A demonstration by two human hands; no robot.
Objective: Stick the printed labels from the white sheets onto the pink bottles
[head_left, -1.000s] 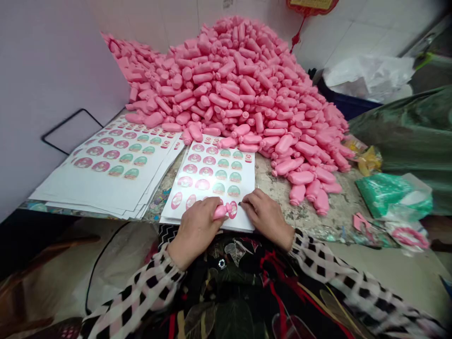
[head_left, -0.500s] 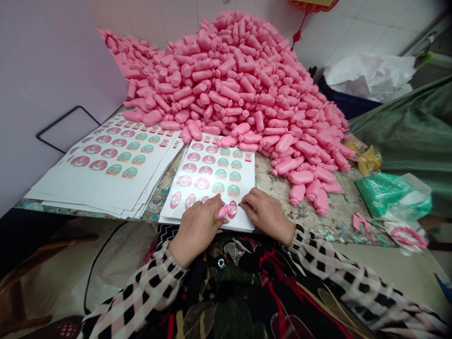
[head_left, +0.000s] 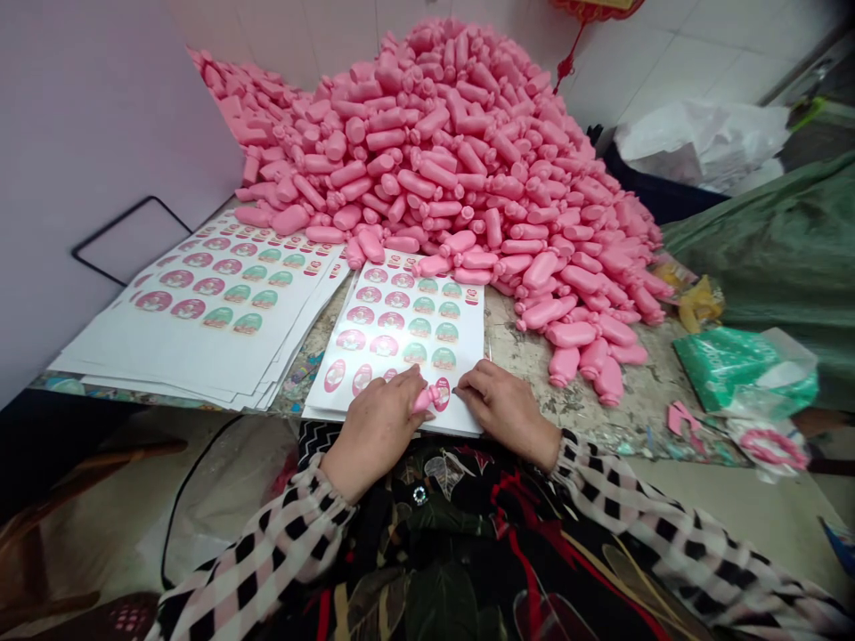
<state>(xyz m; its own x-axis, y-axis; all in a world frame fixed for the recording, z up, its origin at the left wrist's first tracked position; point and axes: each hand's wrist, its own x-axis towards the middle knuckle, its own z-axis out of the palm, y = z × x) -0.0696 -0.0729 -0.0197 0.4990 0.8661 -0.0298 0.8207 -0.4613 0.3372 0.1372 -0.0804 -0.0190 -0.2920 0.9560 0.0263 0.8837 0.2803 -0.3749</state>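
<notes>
My left hand (head_left: 374, 427) is closed round a small pink bottle (head_left: 423, 400), whose neck sticks out toward the right. It rests on the near edge of a white sticker sheet (head_left: 407, 334) printed with pink and green oval labels. My right hand (head_left: 504, 408) lies on the same sheet just right of the bottle, fingers bent and pinched at the edge of a pink oval sticker (head_left: 441, 393). Whether the sticker is lifted off the sheet I cannot tell.
A huge heap of pink bottles (head_left: 454, 169) covers the back of the table. A stack of sticker sheets (head_left: 207, 312) lies at the left. A green packet (head_left: 741, 365) and pink scraps (head_left: 768, 445) sit right. A green cloth (head_left: 781, 249) and white bag (head_left: 701, 142) lie beyond.
Both hands stay at the sheet's near edge. The bottle in my left hand has tilted slightly, its neck now nearer the pink sticker. The view shifted a little.
</notes>
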